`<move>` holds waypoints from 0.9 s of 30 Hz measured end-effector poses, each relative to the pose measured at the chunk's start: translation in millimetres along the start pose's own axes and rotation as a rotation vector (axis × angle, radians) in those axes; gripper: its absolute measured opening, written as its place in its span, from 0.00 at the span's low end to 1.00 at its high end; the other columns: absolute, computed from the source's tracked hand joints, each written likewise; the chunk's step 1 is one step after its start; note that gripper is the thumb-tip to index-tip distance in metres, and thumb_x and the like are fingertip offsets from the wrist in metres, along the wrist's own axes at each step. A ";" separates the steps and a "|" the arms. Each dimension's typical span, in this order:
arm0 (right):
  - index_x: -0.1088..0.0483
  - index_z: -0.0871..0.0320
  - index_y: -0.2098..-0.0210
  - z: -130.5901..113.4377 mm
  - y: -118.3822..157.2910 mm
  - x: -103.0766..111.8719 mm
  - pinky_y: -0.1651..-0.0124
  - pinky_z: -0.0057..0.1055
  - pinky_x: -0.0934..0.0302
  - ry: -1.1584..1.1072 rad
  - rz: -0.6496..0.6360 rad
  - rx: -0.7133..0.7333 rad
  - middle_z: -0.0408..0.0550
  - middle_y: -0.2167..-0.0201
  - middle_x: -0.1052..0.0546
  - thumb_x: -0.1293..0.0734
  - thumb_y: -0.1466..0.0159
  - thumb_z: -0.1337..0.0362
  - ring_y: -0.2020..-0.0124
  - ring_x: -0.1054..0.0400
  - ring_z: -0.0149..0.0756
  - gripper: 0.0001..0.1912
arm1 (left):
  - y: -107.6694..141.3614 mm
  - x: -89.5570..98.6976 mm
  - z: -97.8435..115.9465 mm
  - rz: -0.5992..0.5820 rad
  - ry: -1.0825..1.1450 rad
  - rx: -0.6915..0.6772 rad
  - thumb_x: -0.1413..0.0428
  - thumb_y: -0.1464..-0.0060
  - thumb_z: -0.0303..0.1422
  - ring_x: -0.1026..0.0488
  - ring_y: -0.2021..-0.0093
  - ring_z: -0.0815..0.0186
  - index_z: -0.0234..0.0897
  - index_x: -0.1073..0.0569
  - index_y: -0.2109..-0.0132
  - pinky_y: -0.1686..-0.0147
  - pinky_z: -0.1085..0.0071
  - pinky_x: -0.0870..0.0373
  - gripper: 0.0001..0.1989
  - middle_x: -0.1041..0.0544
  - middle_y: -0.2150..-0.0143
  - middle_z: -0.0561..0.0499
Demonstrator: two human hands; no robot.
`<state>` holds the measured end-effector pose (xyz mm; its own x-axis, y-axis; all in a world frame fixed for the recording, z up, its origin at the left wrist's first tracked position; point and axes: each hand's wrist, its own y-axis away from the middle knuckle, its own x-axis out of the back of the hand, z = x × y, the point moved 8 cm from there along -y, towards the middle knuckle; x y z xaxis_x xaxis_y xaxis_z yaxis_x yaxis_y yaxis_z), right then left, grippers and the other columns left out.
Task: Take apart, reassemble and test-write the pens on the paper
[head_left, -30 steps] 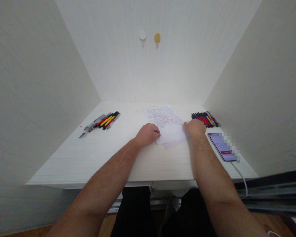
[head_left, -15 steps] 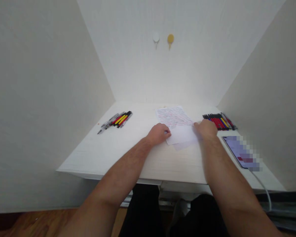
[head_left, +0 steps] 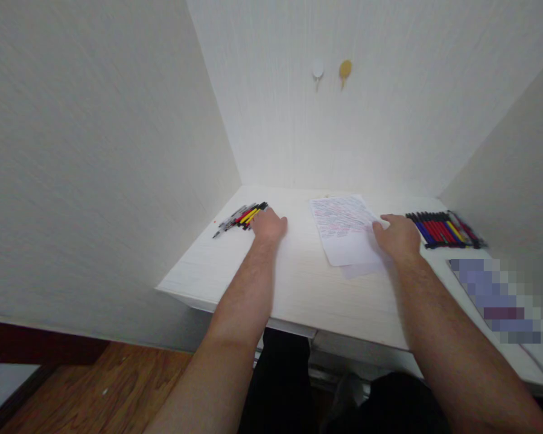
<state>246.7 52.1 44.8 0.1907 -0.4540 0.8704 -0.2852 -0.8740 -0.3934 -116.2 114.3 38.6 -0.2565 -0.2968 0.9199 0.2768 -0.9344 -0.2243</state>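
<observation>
At the right end of a loose pile of pens (head_left: 242,218) in grey, black, red and yellow is my left hand (head_left: 269,225). Its thumb stands apart and its fingertips lie over the pens; no pen shows in its grasp. My right hand (head_left: 397,237) rests at the right edge of a sheet of paper (head_left: 344,226), thumb and forefinger apart. Dense lines of coloured handwriting cover the upper part of this sheet, while its lower part is blank. Another thin sheet (head_left: 366,269) sticks out from beneath it.
Right of my right hand lies a row of pens (head_left: 437,230), mostly black, red and blue. A blurred-out phone (head_left: 493,301) with a cable lies nearer on the white desk (head_left: 326,301). Walls enclose the desk on three sides. A white hook (head_left: 317,71) and a gold hook (head_left: 345,69) hang behind.
My left hand has left the paper's left edge and moved left to the pen pile, its fingers spreading. The right hand stays at the paper's right edge. My view has turned left.
</observation>
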 end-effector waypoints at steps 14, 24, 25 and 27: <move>0.22 0.63 0.55 -10.6 1.5 -4.6 0.49 0.44 0.37 -0.159 0.014 0.051 0.61 0.55 0.21 0.37 0.38 0.59 0.53 0.28 0.50 0.20 | -10.0 -22.2 -8.2 -0.118 0.007 0.033 0.44 0.48 0.29 0.24 0.52 0.51 0.32 0.24 0.58 0.54 0.62 0.31 0.10 0.21 0.55 0.34; 0.26 0.59 0.72 -40.0 20.8 -32.9 0.77 0.27 0.43 -1.084 -0.233 -0.281 0.46 0.76 0.24 0.31 0.42 0.54 0.80 0.37 0.28 0.14 | 64.8 -9.9 101.6 -0.143 0.503 -0.478 0.45 0.49 0.28 0.27 0.64 0.64 0.36 0.24 0.62 0.62 0.69 0.32 0.07 0.21 0.65 0.49; 0.28 0.60 0.73 -42.7 22.9 -35.4 0.79 0.25 0.44 -1.174 -0.267 -0.320 0.45 0.77 0.25 0.30 0.43 0.53 0.81 0.38 0.26 0.15 | 75.4 -8.5 112.2 -0.156 0.510 -0.550 0.45 0.50 0.28 0.27 0.65 0.64 0.36 0.24 0.62 0.62 0.69 0.32 0.08 0.21 0.65 0.49; 0.31 0.59 0.77 -45.8 25.3 -36.5 0.80 0.24 0.45 -1.284 -0.294 -0.363 0.43 0.79 0.27 0.27 0.44 0.53 0.82 0.39 0.25 0.17 | 91.1 -6.4 126.3 -0.172 0.501 -0.669 0.45 0.49 0.29 0.27 0.65 0.64 0.37 0.24 0.61 0.61 0.68 0.32 0.08 0.22 0.64 0.49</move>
<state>189.5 54.5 16.7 0.9600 -0.2745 -0.0558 -0.2732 -0.9615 0.0296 27.6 56.1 52.9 -0.6677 -0.0450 0.7431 -0.3681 -0.8476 -0.3821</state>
